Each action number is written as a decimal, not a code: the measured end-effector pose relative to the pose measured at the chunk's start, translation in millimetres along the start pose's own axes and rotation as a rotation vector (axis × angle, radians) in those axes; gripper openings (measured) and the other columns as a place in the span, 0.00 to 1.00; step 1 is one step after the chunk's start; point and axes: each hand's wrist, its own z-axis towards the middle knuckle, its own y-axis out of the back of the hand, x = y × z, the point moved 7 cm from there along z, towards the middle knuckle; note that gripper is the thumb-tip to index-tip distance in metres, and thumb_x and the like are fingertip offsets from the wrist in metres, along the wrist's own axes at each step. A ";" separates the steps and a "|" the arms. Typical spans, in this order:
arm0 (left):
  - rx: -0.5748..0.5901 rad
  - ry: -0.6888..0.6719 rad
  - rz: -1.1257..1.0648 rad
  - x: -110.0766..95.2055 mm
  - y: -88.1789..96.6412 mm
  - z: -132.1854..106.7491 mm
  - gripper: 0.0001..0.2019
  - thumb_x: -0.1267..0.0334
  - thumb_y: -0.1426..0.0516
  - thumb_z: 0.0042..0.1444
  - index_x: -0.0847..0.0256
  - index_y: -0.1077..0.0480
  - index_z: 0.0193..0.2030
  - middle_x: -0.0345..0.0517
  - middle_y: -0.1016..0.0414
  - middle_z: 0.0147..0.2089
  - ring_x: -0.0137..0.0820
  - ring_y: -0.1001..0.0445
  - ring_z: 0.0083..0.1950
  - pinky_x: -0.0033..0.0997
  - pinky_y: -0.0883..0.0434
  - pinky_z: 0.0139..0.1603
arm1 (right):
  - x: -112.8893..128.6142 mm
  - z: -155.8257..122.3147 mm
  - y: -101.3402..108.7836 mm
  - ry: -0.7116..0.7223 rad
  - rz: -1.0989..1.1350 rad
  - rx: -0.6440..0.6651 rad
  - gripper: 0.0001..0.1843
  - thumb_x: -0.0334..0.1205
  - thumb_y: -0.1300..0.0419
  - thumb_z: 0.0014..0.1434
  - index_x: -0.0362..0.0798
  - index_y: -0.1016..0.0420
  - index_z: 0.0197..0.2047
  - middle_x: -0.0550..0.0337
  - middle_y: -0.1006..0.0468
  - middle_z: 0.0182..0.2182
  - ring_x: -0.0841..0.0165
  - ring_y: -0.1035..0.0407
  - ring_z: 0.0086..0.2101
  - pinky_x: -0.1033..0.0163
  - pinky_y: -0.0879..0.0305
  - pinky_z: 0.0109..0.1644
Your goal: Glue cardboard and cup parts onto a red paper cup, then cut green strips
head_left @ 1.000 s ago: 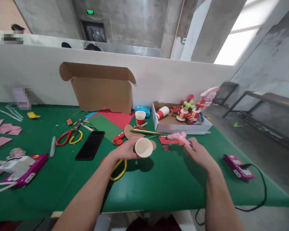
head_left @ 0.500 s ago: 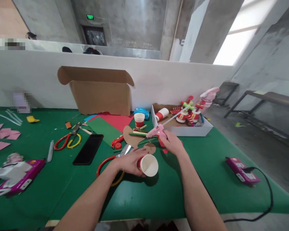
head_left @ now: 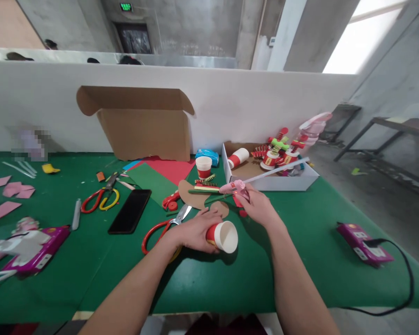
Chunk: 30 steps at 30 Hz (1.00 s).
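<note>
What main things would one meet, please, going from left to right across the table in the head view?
Left power strip, far scissors, phone, near scissors, left hand, held cup, right hand, right power strip.

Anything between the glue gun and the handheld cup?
Partly: the left hand grips the cup, its fingers over the far side, toward the glue gun. A cardboard disc also lies between, apparently flat on the table, so probably no obstacle.

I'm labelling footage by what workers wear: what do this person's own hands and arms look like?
The left hand and right hand are ungloved. No sleeve covers the visible left forearm or right forearm, and no watch or bracelet shows.
</note>
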 end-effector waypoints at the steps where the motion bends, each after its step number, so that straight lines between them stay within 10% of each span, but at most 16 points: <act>1: 0.004 0.006 -0.003 -0.3 0.0 0.4 0.31 0.53 0.32 0.40 0.55 0.31 0.53 0.52 0.30 0.60 0.50 0.37 0.65 0.52 0.51 0.70 | -1.9 0.4 0.4 -0.024 -0.030 -0.004 0.15 0.43 0.46 0.64 0.46 0.28 0.50 0.48 0.21 0.46 0.59 0.28 0.47 0.62 0.38 0.48; 7: 0.058 0.056 0.033 -5.0 1.7 -4.1 0.29 0.54 0.32 0.41 0.56 0.30 0.51 0.52 0.29 0.58 0.51 0.33 0.62 0.54 0.53 0.70 | -10.4 0.2 -1.4 -0.110 -0.135 0.082 0.13 0.45 0.43 0.62 0.46 0.23 0.41 0.50 0.20 0.40 0.60 0.27 0.38 0.63 0.40 0.40; 18: 0.079 0.035 0.053 -3.0 -1.7 -6.9 0.29 0.51 0.32 0.41 0.56 0.32 0.51 0.51 0.29 0.56 0.50 0.32 0.59 0.45 0.40 0.62 | -2.5 -6.3 -10.4 -0.018 -0.006 0.221 0.20 0.45 0.43 0.63 0.47 0.28 0.56 0.49 0.20 0.46 0.59 0.28 0.46 0.60 0.39 0.49; 30: 0.116 0.043 0.074 -3.9 -0.7 -6.7 0.28 0.50 0.33 0.42 0.55 0.33 0.49 0.49 0.30 0.54 0.48 0.31 0.57 0.42 0.36 0.57 | -3.3 -5.2 -15.0 0.011 -0.016 0.238 0.13 0.42 0.47 0.65 0.44 0.25 0.40 0.53 0.21 0.33 0.65 0.30 0.33 0.64 0.42 0.37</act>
